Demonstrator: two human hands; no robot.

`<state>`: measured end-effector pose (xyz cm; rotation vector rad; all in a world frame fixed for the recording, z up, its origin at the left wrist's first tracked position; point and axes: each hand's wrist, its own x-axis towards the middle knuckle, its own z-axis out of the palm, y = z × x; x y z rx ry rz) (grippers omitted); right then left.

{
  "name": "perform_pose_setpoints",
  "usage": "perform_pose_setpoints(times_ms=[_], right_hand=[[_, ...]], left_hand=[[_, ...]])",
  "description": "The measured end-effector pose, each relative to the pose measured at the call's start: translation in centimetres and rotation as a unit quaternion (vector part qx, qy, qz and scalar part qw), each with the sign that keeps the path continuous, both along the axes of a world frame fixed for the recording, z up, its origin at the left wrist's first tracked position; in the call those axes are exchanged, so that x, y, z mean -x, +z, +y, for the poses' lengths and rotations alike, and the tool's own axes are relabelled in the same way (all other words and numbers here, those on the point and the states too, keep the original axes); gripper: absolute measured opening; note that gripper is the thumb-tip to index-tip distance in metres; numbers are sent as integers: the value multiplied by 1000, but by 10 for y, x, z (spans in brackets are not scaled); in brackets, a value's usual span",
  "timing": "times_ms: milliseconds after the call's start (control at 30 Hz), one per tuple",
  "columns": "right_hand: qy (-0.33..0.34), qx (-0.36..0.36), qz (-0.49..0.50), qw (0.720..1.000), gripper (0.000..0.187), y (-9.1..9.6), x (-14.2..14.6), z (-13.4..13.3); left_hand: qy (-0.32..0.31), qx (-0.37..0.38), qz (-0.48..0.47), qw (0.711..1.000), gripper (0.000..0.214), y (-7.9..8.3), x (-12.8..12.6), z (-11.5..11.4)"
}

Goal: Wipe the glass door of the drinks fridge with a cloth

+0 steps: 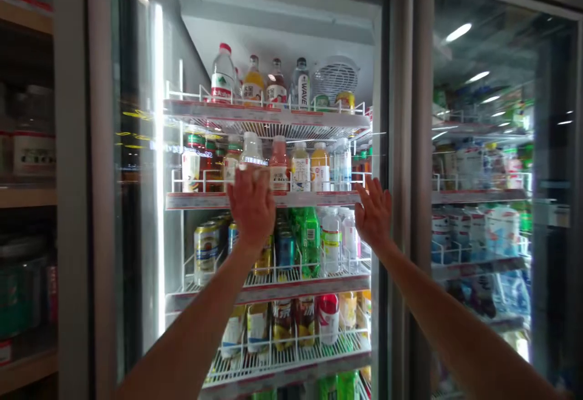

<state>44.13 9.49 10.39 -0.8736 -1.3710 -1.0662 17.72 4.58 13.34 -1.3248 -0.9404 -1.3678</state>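
Both my arms reach forward at a tall drinks fridge. My left hand [252, 209] is raised, slightly blurred, with its fingers stretched out and nothing in it. Behind it are the second shelf's edge and a bottle with a pinkish drink [279, 158]. My right hand [374, 212], also holding nothing, has its fingers spread near the right side of the door frame [401, 145]. Reflections show on the glass in front of the shelves. Whether either palm touches the glass, I cannot tell. Between the hands stand a green bottle [310, 239] and a clear bottle with a yellow-green label [331, 242].
Several wire-fronted shelves hold bottles and cans; a red-capped water bottle [222, 78] stands on the top shelf [273, 111]. To the right is another glass fridge door [483, 54] with stocked shelves behind it. A wooden shelf [27, 196] with jars lines the left side.
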Motion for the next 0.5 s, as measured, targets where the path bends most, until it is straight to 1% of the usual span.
perform_pose_setpoints(times_ms=[33,100,133,167,200,233,267,300,333,367,400,433,500], right_hand=[[-1,-2,-1,1000,47,0,0,0],[-5,-2,-3,1000,47,0,-1,1],[-8,-2,-4,1000,47,0,-1,1],[-9,-4,-4,1000,47,0,-2,1],[-8,-9,-4,1000,47,-1,-2,2],[-6,-15,-5,1000,46,-1,-2,2],[-3,-20,-6,1000,46,-1,-2,3],[0,-24,-7,1000,46,-1,-2,3],[3,-26,-7,1000,46,-1,-2,3],[6,-26,-6,1000,46,-1,-2,3],[9,-25,-5,1000,46,-1,-2,4],[11,-22,-4,1000,46,-1,-2,4],[13,-14,-1,1000,46,-1,-2,4]], left_hand=[[-1,10,73,997,44,-11,-11,0],[-3,31,208,978,44,-34,-27,-1],[2,42,252,967,45,-41,-28,-2],[13,53,271,961,45,-43,-24,-2],[27,61,259,964,44,-40,-13,-4],[40,61,213,974,43,-33,1,-5],[50,56,146,986,43,-24,17,-7],[48,28,62,997,42,-14,32,-9],[42,4,0,999,42,-6,44,-11],[36,-13,-36,999,43,-2,51,-12],[32,-21,-46,998,42,-3,53,-13],[29,-14,-19,999,42,-8,50,-14],[23,26,115,993,41,-24,36,-14]])
